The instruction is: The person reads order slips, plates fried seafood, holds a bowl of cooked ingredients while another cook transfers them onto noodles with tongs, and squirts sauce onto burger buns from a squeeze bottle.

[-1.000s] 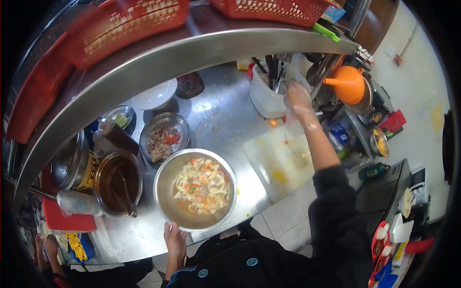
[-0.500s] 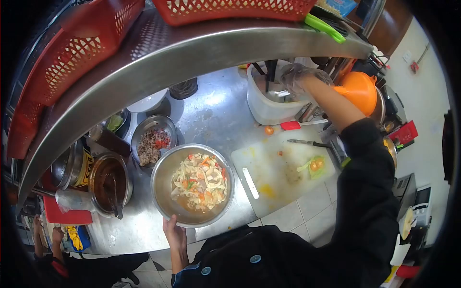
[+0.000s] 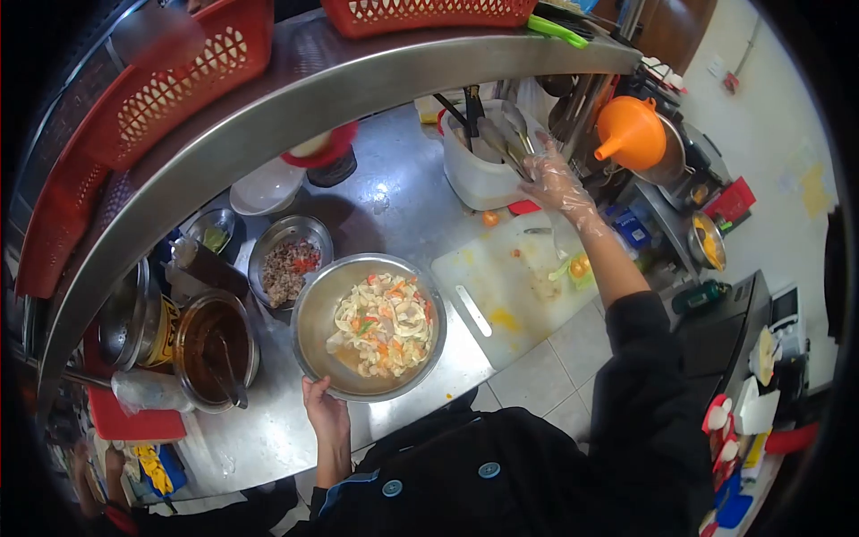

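Observation:
My left hand grips the near rim of a wide steel bowl, its fingers beneath and thumb at the edge. Inside lies a mix of pale strips with orange and red pieces. In a clear plastic glove, my right hand is closed around metal tongs. The tongs' arms slant up and left over a white tub that holds black-handled utensils. Below the glove is a white cutting board with scraps of lettuce and tomato.
Left of the bowl stand a smaller bowl of chopped meat and a pot of brown sauce with a ladle. A steel shelf edge crosses above, carrying red baskets. An orange funnel sits right. Another person's hands show lower left.
My right hand has risen out of the tub, and tongs now show in it. My left hand stays on the bowl rim. The whole view has shifted slightly.

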